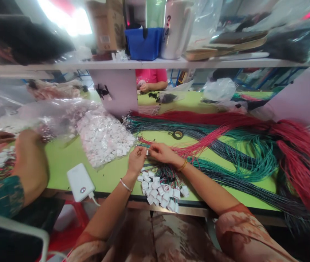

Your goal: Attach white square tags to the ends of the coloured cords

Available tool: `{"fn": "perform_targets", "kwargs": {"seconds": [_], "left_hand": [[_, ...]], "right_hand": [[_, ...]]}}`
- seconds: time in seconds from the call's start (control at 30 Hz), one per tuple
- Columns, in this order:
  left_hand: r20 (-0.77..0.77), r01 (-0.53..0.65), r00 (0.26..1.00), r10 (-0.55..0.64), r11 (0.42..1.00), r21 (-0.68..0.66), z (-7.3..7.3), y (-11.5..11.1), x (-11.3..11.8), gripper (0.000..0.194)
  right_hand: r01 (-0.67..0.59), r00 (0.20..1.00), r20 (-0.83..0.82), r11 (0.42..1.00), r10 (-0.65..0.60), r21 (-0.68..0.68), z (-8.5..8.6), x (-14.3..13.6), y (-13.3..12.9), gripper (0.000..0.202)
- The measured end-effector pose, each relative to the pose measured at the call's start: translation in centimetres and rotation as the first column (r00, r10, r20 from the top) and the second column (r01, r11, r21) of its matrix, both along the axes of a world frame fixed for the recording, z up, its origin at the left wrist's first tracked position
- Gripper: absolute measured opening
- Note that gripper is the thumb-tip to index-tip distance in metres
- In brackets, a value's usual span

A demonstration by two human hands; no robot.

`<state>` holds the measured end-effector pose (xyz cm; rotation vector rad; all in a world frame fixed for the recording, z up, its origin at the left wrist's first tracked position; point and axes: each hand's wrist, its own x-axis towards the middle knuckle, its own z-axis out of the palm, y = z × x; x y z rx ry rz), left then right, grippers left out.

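My left hand (pixel 137 160) is closed in a pinch on a small white plastic connector (pixel 147 152). My right hand (pixel 162 153) meets it from the other side, fingertips pressed together at the connector; whatever they pinch is too small to make out. Just below both hands lies a pile of white connectors (pixel 160 193) with thin wires running out of it. Red wires (pixel 193 147) and green wires (pixel 144 145) spread beside and behind my fingers. Dark wires (pixel 212 174) stretch off to the right past my right forearm.
A plastic bag of white connectors (pixel 105 140) rests left of my hands. Nearer the edge is a white power bank (pixel 80 182) with a cable. Black tape (pixel 177 135) lies among the wires. Co-workers' arms (pixel 33 163) show left and across. A shelf (pixel 171 64) holds a blue bin (pixel 145 43).
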<state>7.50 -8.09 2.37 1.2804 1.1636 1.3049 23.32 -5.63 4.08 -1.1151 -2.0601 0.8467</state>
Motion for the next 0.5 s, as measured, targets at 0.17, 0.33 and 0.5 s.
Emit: {"fn": "perform_targets", "kwargs": {"seconds": [0.17, 0.33, 0.5], "left_hand": [[-0.603, 0.570, 0.779, -0.174, 0.597, 0.565, 2.1, -4.5, 3.0, 0.013], [-0.863, 0.920, 0.389, -0.324, 0.194, 0.341, 2.5, -7.1, 5.5, 0.015], [-0.649, 0.566, 0.725, -0.232, 0.737, 0.368, 3.0, -3.2, 1.9, 0.017]], "right_hand": [[0.047, 0.999, -0.021, 0.994, -0.049, -0.102, 1.3, 0.3, 1.6, 0.027], [0.103, 0.916, 0.392, 0.994, -0.083, -0.031, -0.7, -2.9, 1.2, 0.011], [0.142, 0.890, 0.440, 0.990, -0.123, -0.012, -2.5, -3.7, 0.6, 0.009]]}}
